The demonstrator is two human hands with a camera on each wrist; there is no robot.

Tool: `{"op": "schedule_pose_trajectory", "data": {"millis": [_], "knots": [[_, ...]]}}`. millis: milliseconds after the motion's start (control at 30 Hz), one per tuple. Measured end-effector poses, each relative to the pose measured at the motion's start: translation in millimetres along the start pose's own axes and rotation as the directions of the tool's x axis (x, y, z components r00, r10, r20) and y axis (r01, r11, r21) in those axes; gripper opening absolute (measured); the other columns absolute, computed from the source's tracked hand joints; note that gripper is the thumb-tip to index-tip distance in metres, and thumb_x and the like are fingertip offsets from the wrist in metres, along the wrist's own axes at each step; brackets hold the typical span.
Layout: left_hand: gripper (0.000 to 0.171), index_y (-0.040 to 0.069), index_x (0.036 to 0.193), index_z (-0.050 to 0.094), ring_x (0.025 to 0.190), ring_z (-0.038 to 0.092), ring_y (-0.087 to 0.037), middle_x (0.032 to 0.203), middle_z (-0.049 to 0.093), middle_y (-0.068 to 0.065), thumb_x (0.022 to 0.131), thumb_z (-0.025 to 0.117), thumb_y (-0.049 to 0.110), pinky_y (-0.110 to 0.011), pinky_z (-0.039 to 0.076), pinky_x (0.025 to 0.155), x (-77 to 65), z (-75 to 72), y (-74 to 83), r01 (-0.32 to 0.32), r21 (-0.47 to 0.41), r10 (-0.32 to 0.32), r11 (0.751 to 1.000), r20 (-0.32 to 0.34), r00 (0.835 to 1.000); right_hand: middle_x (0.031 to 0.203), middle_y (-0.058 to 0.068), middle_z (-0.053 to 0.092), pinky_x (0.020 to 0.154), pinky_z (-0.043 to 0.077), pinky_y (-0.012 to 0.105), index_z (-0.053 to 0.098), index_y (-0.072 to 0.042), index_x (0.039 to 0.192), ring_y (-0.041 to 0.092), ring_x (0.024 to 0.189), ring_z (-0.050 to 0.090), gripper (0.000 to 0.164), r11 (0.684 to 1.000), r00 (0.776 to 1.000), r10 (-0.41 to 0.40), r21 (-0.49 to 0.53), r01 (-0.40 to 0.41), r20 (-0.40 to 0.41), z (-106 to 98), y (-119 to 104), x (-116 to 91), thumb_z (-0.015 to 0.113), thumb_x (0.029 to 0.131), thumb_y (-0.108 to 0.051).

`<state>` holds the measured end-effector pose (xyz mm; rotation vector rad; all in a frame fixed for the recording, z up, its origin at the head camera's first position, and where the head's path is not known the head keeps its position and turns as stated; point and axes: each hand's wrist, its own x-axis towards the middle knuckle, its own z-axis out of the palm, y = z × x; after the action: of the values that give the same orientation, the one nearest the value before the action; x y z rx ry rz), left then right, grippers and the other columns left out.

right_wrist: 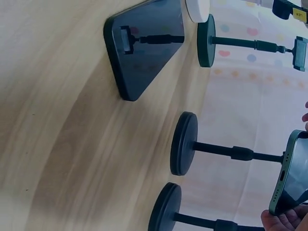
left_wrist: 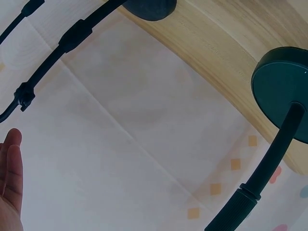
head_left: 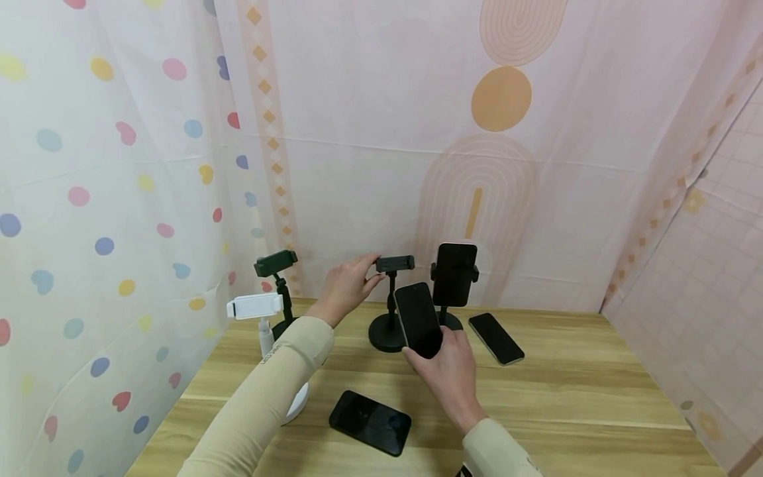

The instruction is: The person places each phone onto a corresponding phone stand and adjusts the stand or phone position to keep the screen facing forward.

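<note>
My right hand (head_left: 451, 374) grips a smartphone (head_left: 419, 319) by its lower end, dark screen up and tilted, in front of the middle black phone stand (head_left: 387, 331). In the right wrist view, that smartphone (right_wrist: 293, 175) shows a pale green edge with a charging port. My left hand (head_left: 348, 286) pinches the left end of this stand's clamp (head_left: 395, 264) between thumb and fingers. In the left wrist view, only some fingers of the left hand (left_wrist: 11, 173) show at the edge, below the stand's thin neck (left_wrist: 45, 67); the clamp is out of frame.
Just right, another black stand holds an upright phone (head_left: 455, 275). One phone (head_left: 497, 338) lies at the right, another (head_left: 370, 422) at the front. A white stand (head_left: 256, 307) and a dark green stand (head_left: 276, 264) stand left. Curtains hang behind the wooden table (head_left: 572, 397).
</note>
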<state>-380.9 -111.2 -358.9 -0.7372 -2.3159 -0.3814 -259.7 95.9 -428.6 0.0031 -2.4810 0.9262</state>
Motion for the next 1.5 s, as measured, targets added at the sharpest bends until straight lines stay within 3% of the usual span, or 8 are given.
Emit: {"op": "schedule_pose_trajectory", "data": {"millis": [400, 667, 1100, 1267, 1500], "knots": [[0.041, 0.004, 0.128, 0.062, 0.063, 0.068, -0.022, 0.108, 0.072, -0.013, 0.093, 0.072, 0.024, -0.039, 0.054, 0.056, 0.9, 0.2, 1.0, 0.004, -0.002, -0.004, 1.000, -0.006, 1.000, 0.116, 0.021, 0.058, 0.086, 0.052, 0.046, 0.061, 0.007, 0.126, 0.032, 0.099, 0.059, 0.080, 1.000, 1.000, 0.013, 0.018, -0.013, -0.006, 4.6, -12.9, 8.9, 0.081, 0.075, -0.052], [0.033, 0.006, 0.121, 0.065, 0.071, 0.070, -0.026, 0.107, 0.073, -0.011, 0.093, 0.072, 0.021, -0.042, 0.055, 0.061, 1.9, -0.6, -0.1, -0.013, -0.004, 0.013, 1.000, -0.015, 1.000, 0.108, 0.017, 0.059, 0.079, 0.050, 0.043, 0.064, 0.005, 0.120, 0.028, 0.090, 0.055, 0.076, 0.998, 1.000, 0.011, 0.057, -0.010, -0.013, 4.1, -22.5, 18.1, 0.081, 0.074, -0.054], [0.029, 0.005, 0.116, 0.065, 0.066, 0.069, -0.018, 0.094, 0.073, -0.009, 0.091, 0.074, 0.015, -0.035, 0.055, 0.059, -2.2, -5.4, 1.9, -0.080, -0.007, 0.080, 0.997, -0.044, 0.996, 0.116, 0.019, 0.058, 0.087, 0.049, 0.047, 0.061, 0.006, 0.126, 0.031, 0.099, 0.058, 0.082, 0.995, 1.000, 0.001, 0.095, -0.001, -0.001, 0.4, -34.5, 31.2, 0.079, 0.076, -0.057], [0.031, 0.004, 0.117, 0.064, 0.065, 0.068, -0.018, 0.090, 0.072, -0.009, 0.090, 0.075, 0.015, -0.035, 0.055, 0.057, -5.4, -6.7, 3.1, -0.087, -0.016, 0.086, 0.996, -0.057, 0.995, 0.114, 0.018, 0.057, 0.084, 0.050, 0.047, 0.062, 0.005, 0.123, 0.031, 0.095, 0.058, 0.080, 0.994, 1.000, 0.018, 0.109, -0.019, 0.015, -1.8, -41.7, 37.8, 0.078, 0.076, -0.058], [0.035, 0.005, 0.123, 0.063, 0.072, 0.070, -0.017, 0.108, 0.072, -0.012, 0.091, 0.074, 0.013, -0.034, 0.056, 0.060, -9.2, -3.1, 2.2, -0.089, -0.025, 0.087, 0.996, -0.060, 0.994, 0.109, 0.018, 0.058, 0.080, 0.050, 0.047, 0.064, 0.004, 0.121, 0.032, 0.092, 0.057, 0.075, 0.993, 1.000, -0.012, 0.117, 0.014, -0.016, 0.1, -50.8, 47.2, 0.079, 0.077, -0.054]]}}
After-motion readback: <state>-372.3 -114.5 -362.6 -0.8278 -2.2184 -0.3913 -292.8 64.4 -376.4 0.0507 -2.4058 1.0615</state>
